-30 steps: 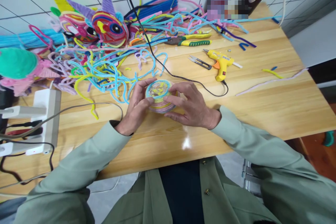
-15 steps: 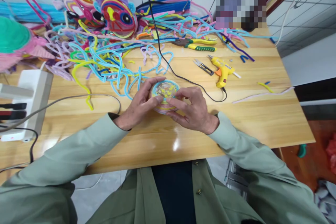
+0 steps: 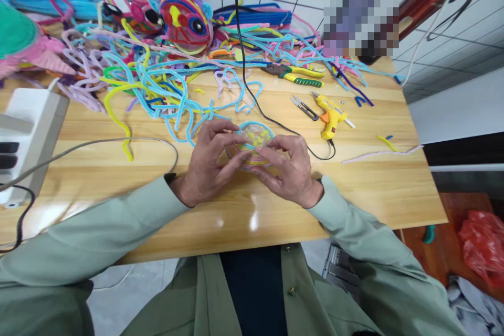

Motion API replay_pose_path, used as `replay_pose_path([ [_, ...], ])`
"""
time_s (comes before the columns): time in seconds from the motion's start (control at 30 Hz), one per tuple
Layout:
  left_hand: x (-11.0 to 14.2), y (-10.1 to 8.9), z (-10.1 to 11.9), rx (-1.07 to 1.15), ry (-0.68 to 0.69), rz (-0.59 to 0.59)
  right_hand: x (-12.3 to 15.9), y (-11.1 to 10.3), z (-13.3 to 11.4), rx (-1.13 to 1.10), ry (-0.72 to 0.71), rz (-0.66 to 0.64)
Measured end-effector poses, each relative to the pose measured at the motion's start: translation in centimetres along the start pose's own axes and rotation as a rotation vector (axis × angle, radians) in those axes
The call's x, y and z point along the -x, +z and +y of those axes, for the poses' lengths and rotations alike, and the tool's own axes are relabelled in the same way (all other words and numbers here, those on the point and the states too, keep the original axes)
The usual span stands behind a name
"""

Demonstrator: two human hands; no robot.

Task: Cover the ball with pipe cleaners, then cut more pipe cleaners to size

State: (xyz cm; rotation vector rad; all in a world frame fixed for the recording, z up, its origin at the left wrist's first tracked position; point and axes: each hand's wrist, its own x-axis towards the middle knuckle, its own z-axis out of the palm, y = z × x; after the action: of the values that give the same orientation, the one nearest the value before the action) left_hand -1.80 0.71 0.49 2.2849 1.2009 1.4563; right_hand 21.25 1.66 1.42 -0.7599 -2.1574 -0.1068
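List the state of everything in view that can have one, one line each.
Disc: between both grips, clear part facing up
Left grip: fingers bent, at the blue rim
Right grip: fingers bent, on the rim
Glue gun: on its side, corded, white stick poking out behind
Snips: lying flat
Pliers: lying down, handles spread
Blue stems: loose, tangled
Power strip: plugged into
Red bag: crumpled

Both hands [image 3: 208, 165] near each other, fingers [image 3: 225, 139] bent, thumbs [image 3: 235, 163] inward, forearms [image 3: 354, 223] angled inward
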Motion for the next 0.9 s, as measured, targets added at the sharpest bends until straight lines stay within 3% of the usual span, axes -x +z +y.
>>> replay_pose_path([
  [0.23,-0.2,-0.1,0.0,0.028,0.123,-0.033,-0.3,-0.9,0.2,-0.052,0.023,0.008],
  [0.47,-0.5,-0.1,-0.3,0.032,0.114,-0.045,0.3,-1.6,1.5,-0.076,0.029,-0.017],
  [0.67,-0.2,0.1,-0.4,0.033,0.124,-0.054,0.5,-1.1,1.2,-0.043,0.015,-0.057],
  [0.9,-0.3,0.0,-0.4,0.026,0.075,-0.07,0.6,-1.2,0.8,-0.046,0.031,-0.019],
])
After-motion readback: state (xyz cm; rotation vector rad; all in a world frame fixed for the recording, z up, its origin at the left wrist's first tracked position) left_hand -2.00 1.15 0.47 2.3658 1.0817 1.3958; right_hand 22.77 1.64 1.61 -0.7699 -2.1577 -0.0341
